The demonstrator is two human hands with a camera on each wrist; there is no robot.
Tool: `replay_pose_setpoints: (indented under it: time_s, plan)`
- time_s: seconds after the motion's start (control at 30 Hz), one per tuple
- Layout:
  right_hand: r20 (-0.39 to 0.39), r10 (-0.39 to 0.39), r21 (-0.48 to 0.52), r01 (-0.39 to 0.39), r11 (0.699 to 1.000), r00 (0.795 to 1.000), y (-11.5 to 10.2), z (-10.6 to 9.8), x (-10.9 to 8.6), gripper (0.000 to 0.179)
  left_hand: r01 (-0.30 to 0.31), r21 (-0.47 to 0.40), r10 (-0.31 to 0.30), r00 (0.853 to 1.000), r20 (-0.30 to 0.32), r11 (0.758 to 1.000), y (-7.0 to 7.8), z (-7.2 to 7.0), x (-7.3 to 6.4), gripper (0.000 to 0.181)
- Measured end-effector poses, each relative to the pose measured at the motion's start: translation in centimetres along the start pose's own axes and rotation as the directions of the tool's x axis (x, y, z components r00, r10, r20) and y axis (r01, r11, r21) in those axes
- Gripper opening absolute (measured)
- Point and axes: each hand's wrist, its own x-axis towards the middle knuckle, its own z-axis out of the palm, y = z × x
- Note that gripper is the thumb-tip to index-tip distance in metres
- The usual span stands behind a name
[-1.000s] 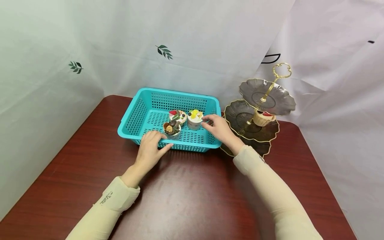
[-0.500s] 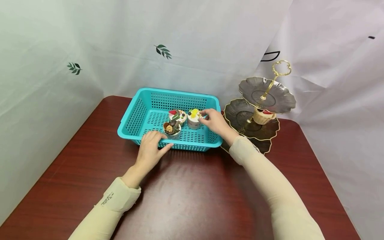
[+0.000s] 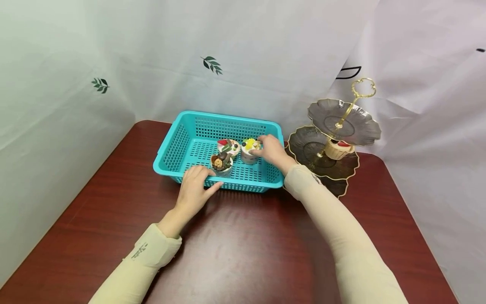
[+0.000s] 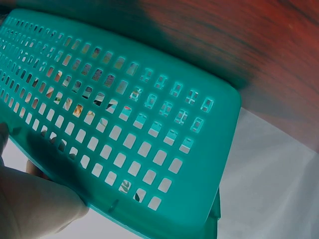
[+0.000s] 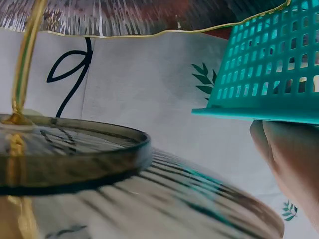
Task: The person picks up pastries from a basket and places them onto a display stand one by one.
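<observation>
My left hand [image 3: 194,188] holds the near rim of a turquoise plastic basket [image 3: 172,172], fingers over the edge and thumb outside; the left wrist view shows that thumb [image 4: 42,204] against the perforated basket wall [image 4: 199,159]. Inside the basket, my right hand [image 3: 274,151] grips a cupcake [image 3: 248,157] with white cream and yellow fruit on top, thumb at its near side. Two more cupcakes stand to its left: a strawberry-topped one [image 3: 228,147] and, nearer the front wall, a chocolate-topped one [image 3: 222,164]. In the right wrist view the basket wall hides the right fingertips.
Right of the basket stands a three-tier dark cake stand [image 3: 343,122] with gold edges and a gold ring handle [image 3: 363,88]. Another cupcake [image 3: 338,150] sits on its middle tier. A white curtain [image 3: 243,63] hangs behind the dark red table [image 3: 235,253].
My right hand has moved left and closed its fingers on the yellow-topped cupcake. The left hand stays on the rim. The head view has shifted slightly.
</observation>
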Motion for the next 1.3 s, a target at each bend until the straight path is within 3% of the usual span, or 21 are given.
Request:
replay_pose_setpoints:
  time_s: [0.43,0.77,1.0,1.3]
  plan:
    - [0.062,0.058,-0.069,-0.054,0.996,0.996,-0.1,0.8,1.9,0.080,0.000,-0.001,0.000,1.000,0.000,1.000,0.2,0.0,-0.1,0.029]
    - [0.096,0.049,-0.066,-0.043,0.997,0.994,-0.1,1.1,2.7,0.069,0.001,0.004,-0.001,1.000,0.003,1.000,0.2,-0.1,0.0,0.029]
    - [0.111,0.028,-0.107,-0.016,0.994,0.993,-0.3,0.9,2.8,0.050,0.003,0.011,-0.004,1.000,0.008,1.000,0.1,-0.2,0.2,0.028]
    - [0.133,0.038,-0.127,-0.021,0.992,0.990,-0.2,1.2,2.8,0.063,0.017,0.010,-0.017,1.000,0.021,1.000,0.2,0.0,0.0,0.029]
